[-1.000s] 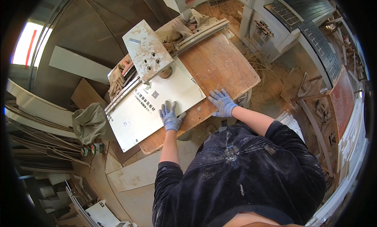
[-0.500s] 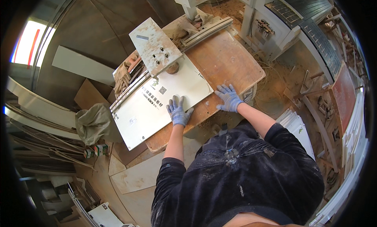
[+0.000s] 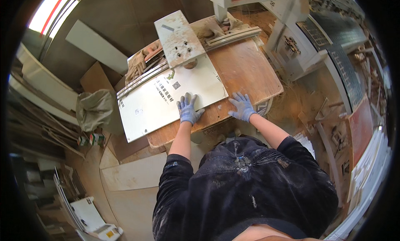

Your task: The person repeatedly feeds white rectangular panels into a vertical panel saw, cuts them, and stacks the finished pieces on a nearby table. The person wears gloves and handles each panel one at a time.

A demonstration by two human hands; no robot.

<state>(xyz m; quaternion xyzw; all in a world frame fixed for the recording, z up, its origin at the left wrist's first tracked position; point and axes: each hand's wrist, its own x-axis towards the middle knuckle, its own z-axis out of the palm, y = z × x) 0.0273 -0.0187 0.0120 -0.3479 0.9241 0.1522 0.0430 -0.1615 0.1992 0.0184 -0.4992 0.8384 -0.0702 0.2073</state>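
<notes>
Left grip (image 3: 189, 110), gloved in blue-grey knit, lies flat with its fingers apart on the smooth white board (image 3: 168, 107), close to the near edge. Right grip (image 3: 242, 108), in a matching glove, is likewise unclosed, fingers fanned at the near edge of the table (image 3: 246, 68), just beside the board's right corner; whether a fingertip meets it cannot be told. Nearest the camera spreads a dark, soft garment (image 3: 246, 191), streaked with pale dust.

Rectangular and thin, the board bears dark printing and a square code; it lies slantwise on the table's scuffed reddish-brown wood, its left end jutting past the table's corner. Over its far part hangs a dusty whitish plate (image 3: 179, 39) with dark bolts, hiding some of the board; a rounded brown piece (image 3: 191, 64) shows beneath. Along the far edge runs a straight pale rail (image 3: 141, 82), with crumpled work gloves (image 3: 135, 69) behind.

Farther out, a wrinkled olive sack (image 3: 93, 109) slumps at left, a long pale panel (image 3: 96, 45) leans behind, and a dark ribbed surface (image 3: 348, 70) stands at right beyond sawdust-strewn floor (image 3: 306, 89).
</notes>
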